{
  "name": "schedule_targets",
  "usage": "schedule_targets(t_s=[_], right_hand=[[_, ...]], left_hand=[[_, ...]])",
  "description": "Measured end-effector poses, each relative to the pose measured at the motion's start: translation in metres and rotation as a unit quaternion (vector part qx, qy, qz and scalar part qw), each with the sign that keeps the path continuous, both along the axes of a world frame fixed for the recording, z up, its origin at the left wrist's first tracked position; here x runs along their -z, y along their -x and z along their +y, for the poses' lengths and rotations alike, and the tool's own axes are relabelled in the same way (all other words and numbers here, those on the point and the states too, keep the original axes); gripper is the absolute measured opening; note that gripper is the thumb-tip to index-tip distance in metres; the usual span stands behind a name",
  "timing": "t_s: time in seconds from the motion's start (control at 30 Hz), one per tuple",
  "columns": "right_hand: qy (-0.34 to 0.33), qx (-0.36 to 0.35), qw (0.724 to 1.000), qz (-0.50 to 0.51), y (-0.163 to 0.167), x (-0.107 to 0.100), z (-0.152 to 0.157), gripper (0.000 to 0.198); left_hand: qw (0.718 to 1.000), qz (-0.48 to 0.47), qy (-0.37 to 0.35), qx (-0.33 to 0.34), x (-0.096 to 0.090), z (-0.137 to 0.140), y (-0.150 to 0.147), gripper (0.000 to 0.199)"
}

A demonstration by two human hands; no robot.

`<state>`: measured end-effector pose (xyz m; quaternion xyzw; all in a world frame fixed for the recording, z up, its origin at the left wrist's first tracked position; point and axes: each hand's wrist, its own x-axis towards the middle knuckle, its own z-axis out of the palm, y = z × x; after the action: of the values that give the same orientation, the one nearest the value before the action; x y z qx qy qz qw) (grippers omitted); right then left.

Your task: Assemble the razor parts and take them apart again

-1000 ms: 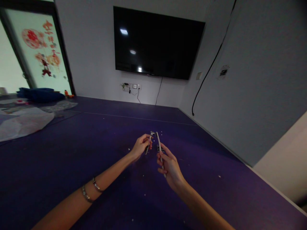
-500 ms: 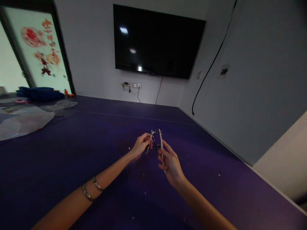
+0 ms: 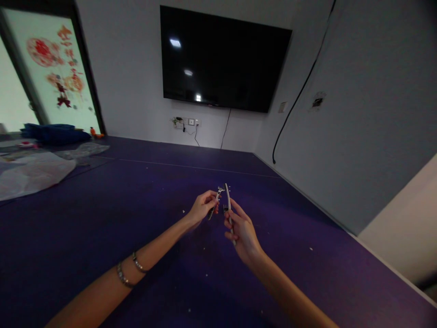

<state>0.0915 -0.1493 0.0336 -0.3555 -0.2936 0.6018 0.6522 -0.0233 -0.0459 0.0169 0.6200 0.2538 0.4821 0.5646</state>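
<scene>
My left hand (image 3: 202, 209) is closed round the handle of a razor (image 3: 217, 197), its silvery head pointing up. In my right hand (image 3: 241, 230) is a slim, pale toothbrush (image 3: 228, 200), held nearly upright with the brush end at the top. The bristles face the razor's head and are very near it; whether they touch, I cannot tell. Just left of the toothbrush, by my right fingertips, shows a small dark object (image 3: 225, 208), too small to make out. Two bracelets circle my left forearm.
Small white bits are scattered over the purple surface (image 3: 136, 228). Clear plastic sheeting (image 3: 37, 175) and dark blue cloth (image 3: 56, 133) lie at the far left. A black cable (image 3: 293, 109) hangs along the right wall, and a television (image 3: 221, 59) is mounted ahead.
The razor in my left hand has moved slightly right, bringing its head closer to the toothbrush bristles. My right hand stays almost in place.
</scene>
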Motion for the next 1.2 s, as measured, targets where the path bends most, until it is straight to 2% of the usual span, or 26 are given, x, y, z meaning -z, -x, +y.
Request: schedule_targets(t_s=[0.17, 0.37, 0.6, 0.77, 1.0, 1.2], right_hand=[[0.025, -0.019, 0.999, -0.004, 0.008, 0.007, -0.013, 0.053], [-0.006, 0.009, 1.000, -0.001, 0.004, -0.004, -0.007, 0.052], [0.011, 0.000, 1.000, -0.009, 0.005, 0.001, -0.013, 0.054], [-0.006, 0.016, 1.000, -0.006, 0.002, -0.003, -0.006, 0.053], [0.005, -0.006, 1.000, -0.017, 0.010, 0.008, -0.019, 0.054], [-0.022, 0.017, 1.000, -0.005, 0.007, 0.000, -0.008, 0.052]], left_hand=[[1.000, -0.011, -0.009, -0.023, -0.002, 0.003, 0.002, 0.017], [1.000, 0.004, -0.026, 0.002, 0.000, 0.003, 0.001, 0.017], [0.999, -0.008, -0.031, -0.015, 0.002, 0.007, 0.001, 0.015], [1.000, 0.004, -0.024, 0.007, 0.001, 0.003, 0.000, 0.017], [0.999, -0.011, -0.033, -0.010, -0.001, 0.003, 0.001, 0.018], [0.999, 0.002, -0.036, -0.002, 0.000, 0.000, -0.001, 0.019]])
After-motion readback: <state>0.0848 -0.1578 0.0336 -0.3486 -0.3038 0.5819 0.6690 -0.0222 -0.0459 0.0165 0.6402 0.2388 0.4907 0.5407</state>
